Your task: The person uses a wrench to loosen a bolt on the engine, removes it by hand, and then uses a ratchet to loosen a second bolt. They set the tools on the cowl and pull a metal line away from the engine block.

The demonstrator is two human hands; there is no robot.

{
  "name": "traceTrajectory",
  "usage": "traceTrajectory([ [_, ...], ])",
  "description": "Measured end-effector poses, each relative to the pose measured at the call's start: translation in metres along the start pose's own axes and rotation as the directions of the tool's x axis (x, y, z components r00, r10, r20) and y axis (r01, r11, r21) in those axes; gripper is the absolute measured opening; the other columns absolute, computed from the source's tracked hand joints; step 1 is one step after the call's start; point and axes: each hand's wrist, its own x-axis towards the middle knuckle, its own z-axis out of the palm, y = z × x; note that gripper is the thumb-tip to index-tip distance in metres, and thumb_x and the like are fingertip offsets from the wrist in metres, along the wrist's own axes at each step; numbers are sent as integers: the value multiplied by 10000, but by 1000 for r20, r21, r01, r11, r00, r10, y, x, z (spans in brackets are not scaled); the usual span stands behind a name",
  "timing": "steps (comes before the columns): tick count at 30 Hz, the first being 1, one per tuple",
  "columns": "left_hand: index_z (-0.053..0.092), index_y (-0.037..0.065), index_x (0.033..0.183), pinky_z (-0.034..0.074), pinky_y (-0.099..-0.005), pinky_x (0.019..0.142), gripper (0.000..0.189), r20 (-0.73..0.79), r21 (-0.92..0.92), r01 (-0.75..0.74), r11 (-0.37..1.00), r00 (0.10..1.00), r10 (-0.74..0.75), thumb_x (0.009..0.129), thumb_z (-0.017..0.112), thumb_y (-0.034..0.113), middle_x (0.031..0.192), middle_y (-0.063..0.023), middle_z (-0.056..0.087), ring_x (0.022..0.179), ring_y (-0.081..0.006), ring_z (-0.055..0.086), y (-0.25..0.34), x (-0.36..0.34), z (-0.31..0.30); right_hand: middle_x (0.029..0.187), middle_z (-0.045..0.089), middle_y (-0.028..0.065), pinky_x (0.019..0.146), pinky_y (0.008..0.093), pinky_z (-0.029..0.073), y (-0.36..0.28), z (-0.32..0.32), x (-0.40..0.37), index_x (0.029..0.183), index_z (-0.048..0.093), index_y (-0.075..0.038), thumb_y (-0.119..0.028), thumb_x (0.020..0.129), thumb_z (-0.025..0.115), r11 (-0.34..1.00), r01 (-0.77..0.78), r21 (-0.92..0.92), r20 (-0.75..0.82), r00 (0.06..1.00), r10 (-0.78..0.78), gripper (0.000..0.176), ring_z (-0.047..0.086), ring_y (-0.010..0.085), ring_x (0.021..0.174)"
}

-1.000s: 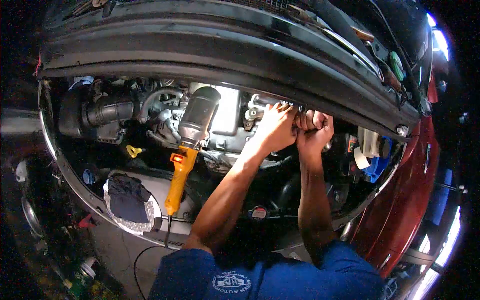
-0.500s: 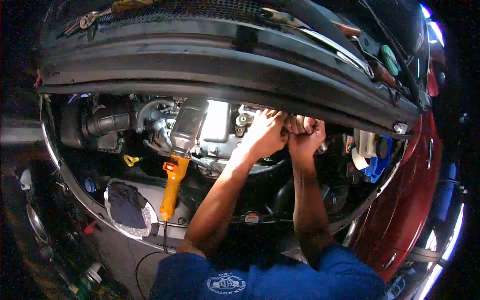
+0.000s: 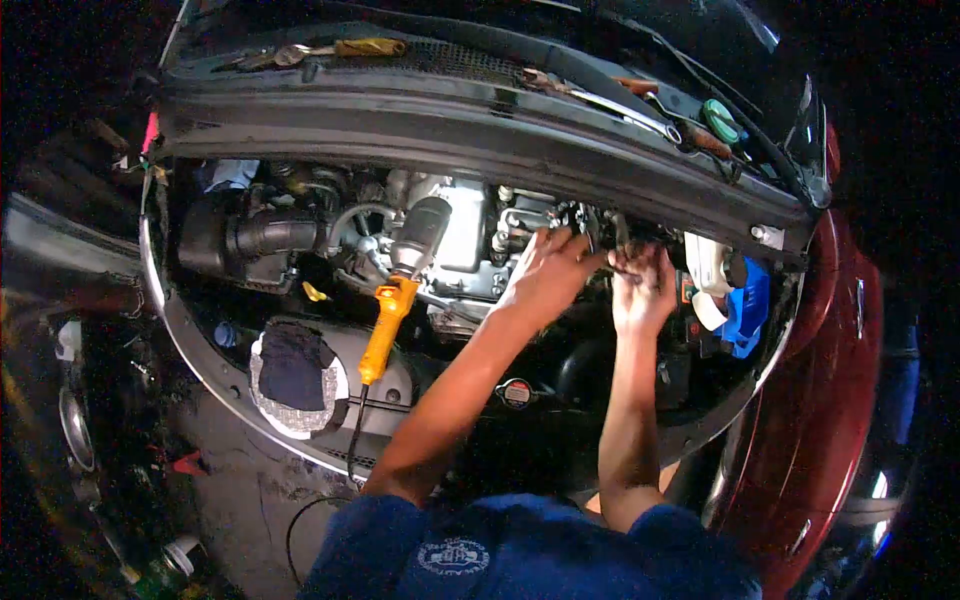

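Note:
Over the far right part of the engine, my left hand (image 3: 548, 268) has its fingers bent against dark metal fittings beside the cylinder head. Just right of it, my right hand (image 3: 645, 285) is turned partly palm up, its fingers curled around something small and dark. What either hand grips is too small and shadowed to name. A narrow gap separates the hands, with engine parts showing behind. To their left, the bright engine cover (image 3: 466, 230) is lit by a yellow-handled work lamp (image 3: 385, 330) lying across the engine bay.
Wrenches (image 3: 625, 112) and a green cap (image 3: 720, 120) lie on the cowl, with a yellow-handled tool (image 3: 368, 47) farther left. A dark cloth (image 3: 295, 375) rests at the front left. A blue container (image 3: 745, 310) stands right of my hands. The hood's dark edge (image 3: 400, 130) crosses behind.
The view has shifted, showing more of the engine bay. My hands have moved apart from nearly touching, and my right hand has turned more palm up.

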Motion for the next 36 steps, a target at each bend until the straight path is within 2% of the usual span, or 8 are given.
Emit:
traceTrajectory([
  [13, 671, 182, 1280, 397, -526, 1138, 562, -162, 252, -122, 960, 973, 166, 760, 601, -20, 1078, -147, 612, 1113, -384, 575, -55, 62, -199, 852, 628, 54, 660, 266, 422, -42, -48, -145, 840, 637, -14, -136, 1034, 498, 581, 56, -812, 180, 971, 157, 268, 559, 115, 742],
  [19, 702, 210, 1196, 477, -471, 930, 360, 134, 285, -309, 907, 950, 281, 845, 621, 199, 1040, -46, 618, 1058, -261, 594, 28, 37, -175, 960, 650, 67, 739, 268, 427, -52, 2, -149, 1246, 614, 1, -358, 1045, 518, 709, 260, -655, 199, 965, -170, 422, 570, 128, 821],
  [22, 702, 168, 1190, 464, -421, 935, 347, 235, 115, -286, 951, 938, 253, 856, 609, 188, 1029, -49, 617, 1028, -247, 591, 47, -3, -126, 1146, 673, 107, 866, 330, 490, -66, 49, -143, 1365, 574, -23, -369, 1043, 525, 124, 499, -857, 460, 852, -249, 475, 638, 216, 957],
  [25, 702, 58, 1096, 465, -393, 876, 292, 178, -15, -243, 970, 954, 242, 842, 609, 167, 1022, -71, 617, 1021, -253, 583, 45, -24, -88, 1186, 682, 185, 913, 436, 526, -57, 54, -133, 1329, 595, -32, -235, 984, 625, -227, 421, -878, 394, 906, 155, 402, 680, 323, 1010],
  [28, 698, 31, 1004, 448, -416, 986, 214, 315, 5, -55, 998, 948, 50, 832, 630, 140, 1052, -99, 635, 1094, -252, 578, 33, -26, -59, 1028, 720, 185, 830, 466, 552, -37, 35, -97, 1274, 628, -77, -160, 946, 651, -364, 538, -760, 500, 842, 201, 339, 699, 357, 927],
  [30, 644, -28, 1156, 341, -524, 1176, 352, -86, 51, 57, 997, 995, -52, 841, 652, 127, 1148, -191, 592, 1213, -346, 543, 19, -22, -45, 931, 730, 161, 735, 469, 565, -30, 35, -62, 1231, 653, -140, -126, 928, 644, -507, 620, -599, 605, 765, 222, 304, 710, 362, 817],
  [32, 593, -66, 1248, 300, -547, 1202, 446, -188, -6, 187, 982, 965, -185, 861, 673, 142, 1245, -249, 540, 1284, -408, 498, 13, -16, -41, 1050, 719, 177, 753, 478, 552, -22, 51, -27, 1254, 659, -159, -136, 983, 555, -664, 459, -590, 337, 888, 314, 291, 694, 379, 898],
  [36, 598, -84, 1253, 305, -548, 1196, 450, -50, -197, 264, 944, 959, -278, 902, 679, 185, 1296, -282, 522, 1332, -441, 460, 0, -20, -14, 1110, 711, 183, 805, 473, 568, 3, 31, 56, 1278, 663, -173, -101, 935, 525, -696, 521, -495, 437, 841, 319, 376, 696, 374, 964],
])
